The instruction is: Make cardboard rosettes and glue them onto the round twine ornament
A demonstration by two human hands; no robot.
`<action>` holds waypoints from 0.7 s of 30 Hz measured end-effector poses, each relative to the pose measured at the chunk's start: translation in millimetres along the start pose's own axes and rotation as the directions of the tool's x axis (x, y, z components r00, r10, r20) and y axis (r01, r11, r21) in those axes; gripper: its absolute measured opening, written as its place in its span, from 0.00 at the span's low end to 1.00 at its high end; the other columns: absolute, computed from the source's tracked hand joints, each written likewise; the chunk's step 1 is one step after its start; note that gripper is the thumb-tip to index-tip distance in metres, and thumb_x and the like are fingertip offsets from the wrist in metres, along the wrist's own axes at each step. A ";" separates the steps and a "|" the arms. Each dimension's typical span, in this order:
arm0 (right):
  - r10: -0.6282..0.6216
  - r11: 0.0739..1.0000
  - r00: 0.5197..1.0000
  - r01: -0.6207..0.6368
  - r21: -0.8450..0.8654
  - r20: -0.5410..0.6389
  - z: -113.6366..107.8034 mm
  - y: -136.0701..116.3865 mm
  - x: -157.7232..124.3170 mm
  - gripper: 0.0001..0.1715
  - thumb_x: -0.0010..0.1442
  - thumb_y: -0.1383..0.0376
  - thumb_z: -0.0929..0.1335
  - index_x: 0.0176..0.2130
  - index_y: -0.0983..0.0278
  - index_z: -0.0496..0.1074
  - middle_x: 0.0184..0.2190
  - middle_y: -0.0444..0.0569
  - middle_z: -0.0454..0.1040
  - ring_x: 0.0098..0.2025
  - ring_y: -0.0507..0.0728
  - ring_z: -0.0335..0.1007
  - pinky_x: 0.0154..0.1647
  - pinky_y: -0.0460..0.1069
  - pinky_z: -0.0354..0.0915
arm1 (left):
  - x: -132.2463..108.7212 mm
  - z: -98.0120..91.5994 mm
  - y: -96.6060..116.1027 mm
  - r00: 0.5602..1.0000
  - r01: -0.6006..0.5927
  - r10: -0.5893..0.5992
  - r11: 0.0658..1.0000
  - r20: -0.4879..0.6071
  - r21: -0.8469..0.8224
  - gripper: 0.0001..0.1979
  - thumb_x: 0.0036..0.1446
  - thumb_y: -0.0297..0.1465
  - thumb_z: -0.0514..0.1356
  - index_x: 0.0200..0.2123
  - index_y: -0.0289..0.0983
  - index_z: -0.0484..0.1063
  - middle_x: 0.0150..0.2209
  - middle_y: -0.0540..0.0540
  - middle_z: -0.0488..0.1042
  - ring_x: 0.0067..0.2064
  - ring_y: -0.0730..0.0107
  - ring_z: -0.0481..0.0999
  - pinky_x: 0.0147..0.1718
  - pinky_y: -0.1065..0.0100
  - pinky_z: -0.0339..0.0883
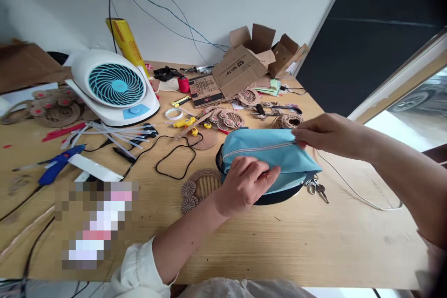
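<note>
A light blue zippered pouch [275, 153] with a dark underside lies on the wooden table [314, 242]. My left hand [246, 185] rests on its near side, fingers curled and pressing the fabric. At the right end of the zipper, my right hand [326, 135] pinches what looks like the zipper pull, which is hidden by the fingers. A bunch of keys [317, 187] hangs from the pouch's right end.
A white and teal desk fan [115, 86] stands at the back left, cardboard boxes [244, 65] at the back. A blue glue gun [59, 164], glue sticks, black cable [174, 160], round cardboard cut-outs [197, 188] and a thin white cable [352, 191] lie around.
</note>
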State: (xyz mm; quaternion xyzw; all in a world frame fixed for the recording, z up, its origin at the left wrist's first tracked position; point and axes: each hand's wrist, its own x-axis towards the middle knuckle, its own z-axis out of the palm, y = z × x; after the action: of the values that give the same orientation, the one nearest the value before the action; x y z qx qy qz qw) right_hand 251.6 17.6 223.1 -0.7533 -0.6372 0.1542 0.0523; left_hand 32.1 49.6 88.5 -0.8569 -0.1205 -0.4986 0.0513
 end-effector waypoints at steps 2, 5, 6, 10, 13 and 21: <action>-0.146 0.949 0.989 0.149 -0.276 0.031 2.5 -50.5 7.3 0.23 0.65 0.58 0.61 0.22 0.63 0.71 0.19 0.45 0.65 0.22 0.51 0.53 0.26 0.51 0.49 | 0.7 3.1 -1.0 1.000 -0.023 0.023 0.999 -0.004 0.025 0.10 0.66 0.26 0.59 0.49 0.38 0.76 0.35 0.49 0.76 0.39 0.69 0.71 0.41 0.64 0.66; -0.347 0.789 0.923 0.384 -0.480 0.169 15.5 -105.9 16.7 0.20 0.63 0.65 0.62 0.23 0.65 0.72 0.22 0.49 0.70 0.23 0.52 0.55 0.27 0.52 0.48 | 1.1 5.8 1.3 0.996 -0.068 0.071 0.996 -0.059 0.064 0.08 0.66 0.26 0.58 0.45 0.38 0.76 0.34 0.48 0.77 0.38 0.67 0.72 0.42 0.64 0.68; -0.375 0.761 0.904 0.426 -0.488 0.205 19.7 -113.0 18.4 0.19 0.63 0.66 0.62 0.24 0.65 0.72 0.22 0.49 0.71 0.23 0.51 0.55 0.27 0.51 0.48 | 1.6 5.1 3.3 0.995 -0.080 0.084 0.994 -0.061 0.074 0.08 0.66 0.26 0.57 0.44 0.38 0.76 0.35 0.47 0.78 0.39 0.66 0.72 0.43 0.63 0.68; -0.500 0.745 0.841 0.539 -0.394 0.205 26.0 -78.5 14.4 0.19 0.69 0.63 0.58 0.34 0.63 0.74 0.27 0.47 0.75 0.25 0.52 0.62 0.28 0.49 0.52 | 5.7 -7.1 13.1 0.987 -0.003 -0.023 0.986 0.157 0.169 0.08 0.66 0.24 0.54 0.42 0.36 0.73 0.46 0.39 0.77 0.45 0.61 0.74 0.45 0.62 0.70; -0.320 0.848 0.932 0.361 -0.388 0.169 29.3 -20.2 5.8 0.21 0.70 0.62 0.56 0.34 0.61 0.73 0.26 0.48 0.75 0.25 0.54 0.67 0.29 0.50 0.56 | 4.7 -18.8 17.8 0.917 -0.002 -0.069 0.984 0.393 0.178 0.07 0.66 0.23 0.52 0.40 0.35 0.70 0.47 0.37 0.76 0.47 0.58 0.74 0.42 0.61 0.70; -0.057 0.892 0.997 0.072 -0.446 0.047 56.5 18.0 -0.3 0.11 0.66 0.60 0.63 0.37 0.64 0.71 0.32 0.56 0.77 0.32 0.62 0.74 0.30 0.52 0.60 | -23.7 -31.0 18.0 0.850 -0.137 0.117 0.991 0.514 0.001 0.07 0.66 0.24 0.52 0.37 0.37 0.66 0.37 0.46 0.73 0.44 0.62 0.73 0.49 0.55 0.66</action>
State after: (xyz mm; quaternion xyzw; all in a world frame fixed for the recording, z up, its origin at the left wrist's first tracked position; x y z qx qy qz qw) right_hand 251.6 7.4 164.7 -0.7212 -0.6808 0.0140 -0.1273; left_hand -0.6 22.1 83.9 -0.9635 -0.0822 -0.2459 0.0663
